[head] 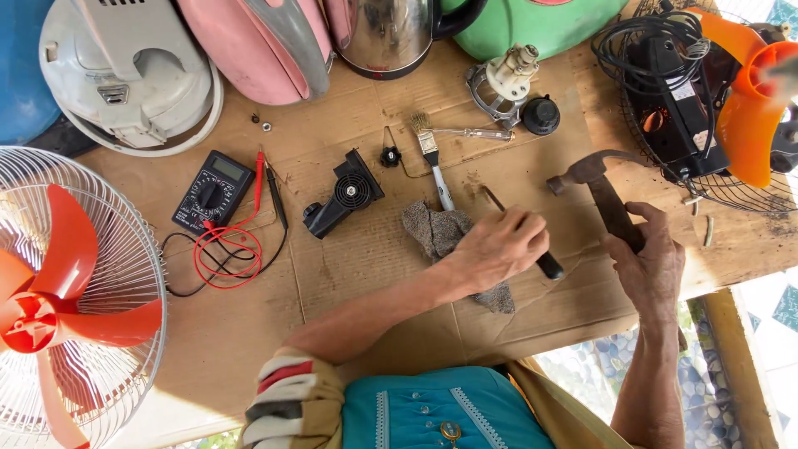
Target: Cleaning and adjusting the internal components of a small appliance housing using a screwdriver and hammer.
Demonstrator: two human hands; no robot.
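My left hand [497,248] is closed around a thin screwdriver with a black handle [548,266]; its metal shaft points up and to the left. Under that hand lies a grey cloth [432,226]. My right hand [651,259] grips the wooden handle of a rusty hammer [592,173], whose head sits above the cardboard-covered table [349,274], just right of the screwdriver. The two hands are close together but apart.
A black multimeter [212,191] with red and black leads [226,252], a black fan housing [345,199], a paintbrush [431,158] and a small motor [504,81] lie on the table. A standing fan [75,299] is left, an opened fan [706,91] right. Kettle and cookers line the back.
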